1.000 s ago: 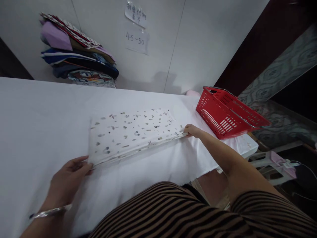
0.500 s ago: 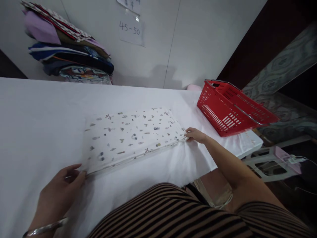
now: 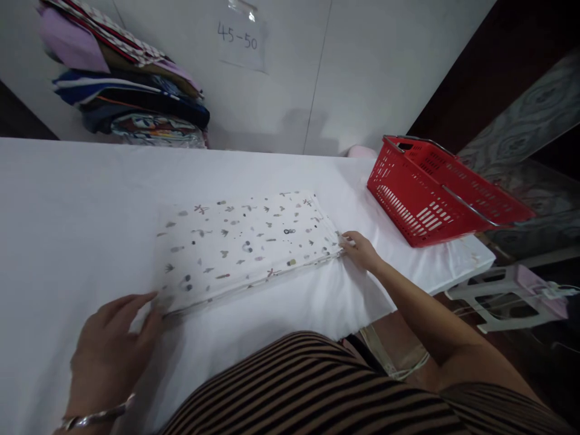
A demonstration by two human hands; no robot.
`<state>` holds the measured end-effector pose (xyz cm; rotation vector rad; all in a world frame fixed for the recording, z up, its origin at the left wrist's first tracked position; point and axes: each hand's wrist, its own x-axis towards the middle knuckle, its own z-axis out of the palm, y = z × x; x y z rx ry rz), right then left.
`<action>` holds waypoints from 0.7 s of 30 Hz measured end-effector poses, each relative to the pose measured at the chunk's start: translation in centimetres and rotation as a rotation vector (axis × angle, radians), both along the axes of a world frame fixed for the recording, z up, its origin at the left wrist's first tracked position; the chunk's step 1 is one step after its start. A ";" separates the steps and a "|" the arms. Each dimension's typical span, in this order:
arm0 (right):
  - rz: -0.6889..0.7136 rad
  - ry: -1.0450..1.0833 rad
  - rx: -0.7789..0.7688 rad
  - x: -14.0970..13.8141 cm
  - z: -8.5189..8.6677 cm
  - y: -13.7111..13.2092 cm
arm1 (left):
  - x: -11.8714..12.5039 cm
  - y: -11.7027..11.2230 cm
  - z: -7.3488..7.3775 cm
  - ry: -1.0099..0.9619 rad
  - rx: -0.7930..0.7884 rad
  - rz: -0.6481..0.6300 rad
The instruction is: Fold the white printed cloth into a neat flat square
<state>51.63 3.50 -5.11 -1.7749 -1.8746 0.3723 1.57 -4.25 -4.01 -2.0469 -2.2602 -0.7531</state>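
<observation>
We have the patterned cloth (image 3: 249, 241) folded into a long rectangle, lying flat on the white-covered table (image 3: 77, 223) just in front of us, left of the red basket (image 3: 412, 199). Our 2 hands are well apart, 1 at each near corner. Our right hand (image 3: 361, 249) pinches the near right corner between thumb and fingers. Our left hand (image 3: 111, 347) is at the near left corner with thumb and fingers parted; the fingertips are blurred, so we cannot tell whether they grip the fabric.

To square this edge well, we judge it best to keep the right corner anchored and draw the left corner outward with light, even tension. We want the layers along the near edge lined up, since they look slightly uneven there, and the top smoothed without dragging the lower layers along. Pulling too hard on 1 side could skew the rectangle.

Compared with 0.5 s ago, our left thumb and fingers are spread wider, while our right hand keeps its corner. The cloth looks much the same, and the basket sits farther right in our view.
</observation>
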 end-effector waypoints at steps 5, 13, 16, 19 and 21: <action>0.276 -0.120 0.145 -0.5 0.5 -1.3 | 2.2 0.9 -0.1 0.099 0.152 -0.368; 0.314 -0.213 -0.005 -0.5 0.0 -1.7 | 2.7 1.8 -1.1 0.042 -0.048 -0.423; 0.337 -0.225 0.011 -0.3 -0.3 -1.8 | 2.4 1.6 -1.5 0.031 -0.044 -0.410; 0.364 -0.242 0.082 -0.2 -0.6 -2.2 | 1.9 1.3 -1.6 0.024 -0.046 -0.444; 0.364 -0.257 0.134 -0.2 -0.6 -2.2 | 1.5 1.1 -1.6 -0.003 -0.043 -0.472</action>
